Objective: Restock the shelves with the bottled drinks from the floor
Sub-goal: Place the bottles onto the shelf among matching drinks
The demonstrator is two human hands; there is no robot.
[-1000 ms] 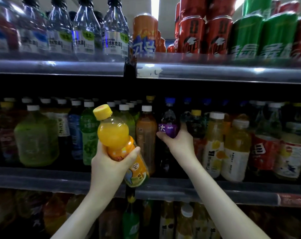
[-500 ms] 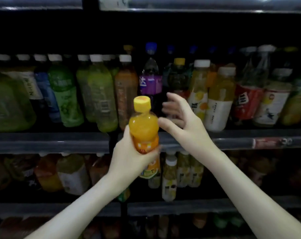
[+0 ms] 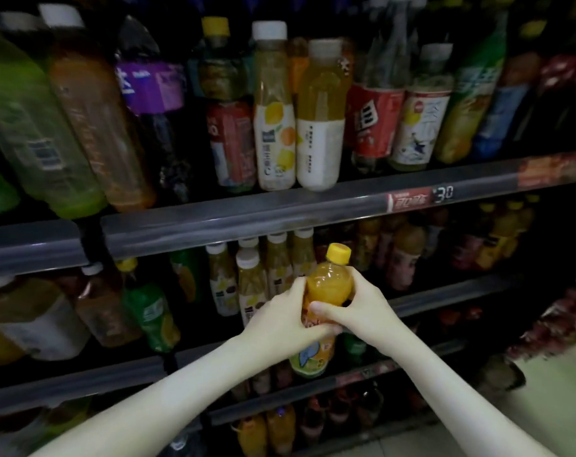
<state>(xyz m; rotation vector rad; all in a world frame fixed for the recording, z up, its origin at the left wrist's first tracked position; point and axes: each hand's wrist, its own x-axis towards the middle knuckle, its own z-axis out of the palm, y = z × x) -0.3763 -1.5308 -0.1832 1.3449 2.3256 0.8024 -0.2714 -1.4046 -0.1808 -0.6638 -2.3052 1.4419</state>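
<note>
Bottle (image 3: 328, 286) sits between left hand (image 3: 280, 319) and right hand (image 3: 369, 308).

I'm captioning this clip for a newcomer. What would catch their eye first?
The clear plastic bottle of orange drink with a yellow cap, just below centre, is gripped by the left hand and the right hand. Above it, a red price tag sits on the grey shelf rail.

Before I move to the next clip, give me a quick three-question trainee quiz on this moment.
1. True or false: the left hand and right hand both grip the orange drink bottle.
2. Its cap is: A white, B yellow, C blue?
3. Fill in: the price tag sits on the shelf rail ___ the held bottle.
Key: 1 true; 2 B; 3 above.
</note>
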